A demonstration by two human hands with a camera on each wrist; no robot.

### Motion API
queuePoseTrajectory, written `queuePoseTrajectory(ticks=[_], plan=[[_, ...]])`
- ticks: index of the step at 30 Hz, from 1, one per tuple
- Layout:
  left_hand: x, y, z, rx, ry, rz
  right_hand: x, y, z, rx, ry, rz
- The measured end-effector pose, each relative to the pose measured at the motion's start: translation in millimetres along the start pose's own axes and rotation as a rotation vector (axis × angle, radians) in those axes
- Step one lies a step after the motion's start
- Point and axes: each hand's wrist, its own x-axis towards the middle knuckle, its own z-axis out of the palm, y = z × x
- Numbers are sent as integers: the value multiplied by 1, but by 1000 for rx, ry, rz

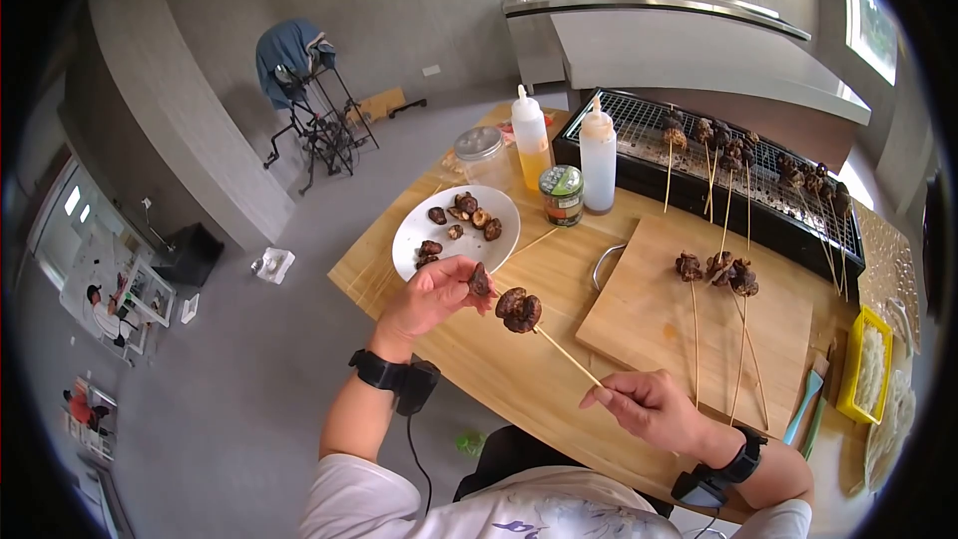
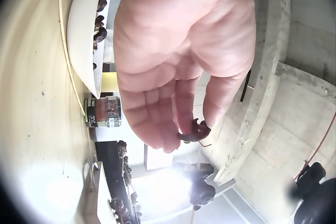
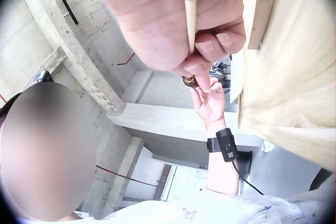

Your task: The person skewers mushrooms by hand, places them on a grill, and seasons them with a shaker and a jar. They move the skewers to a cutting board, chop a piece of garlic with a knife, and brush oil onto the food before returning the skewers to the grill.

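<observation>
My left hand pinches a dark brown mushroom piece between thumb and fingers; the left wrist view shows that piece at the fingertips. Just right of it in the head view, dark mushroom pieces are threaded near the tip of a wooden skewer. The right hand grips the skewer's lower part, and its blunt end sticks out of the hand in the right wrist view. A white plate with several mushroom pieces lies beyond the left hand.
Loaded skewers lie on a cutting board at right and on a black grill behind it. Two squeeze bottles, a small jar and a lidded clear jar stand beside the plate. A yellow tray sits far right.
</observation>
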Motion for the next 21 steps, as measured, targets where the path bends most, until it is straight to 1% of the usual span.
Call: queuePoseTrajectory(ticks=[2,6,11,18,21], plan=[[0,-1,4,73,5,-12,0,1,0,-35,5,-30],[2,-7,2,45,-13,-16,-1,4,1,-35,2,-15],[4,-13,0,0,-50,-3,1,6,0,-71,4,-44],[3,-15,-2,51,-36,18,1,7,1,-86,-2,-28],[3,-17,-4,42,-69,39,1,4,1,-93,1,-23]])
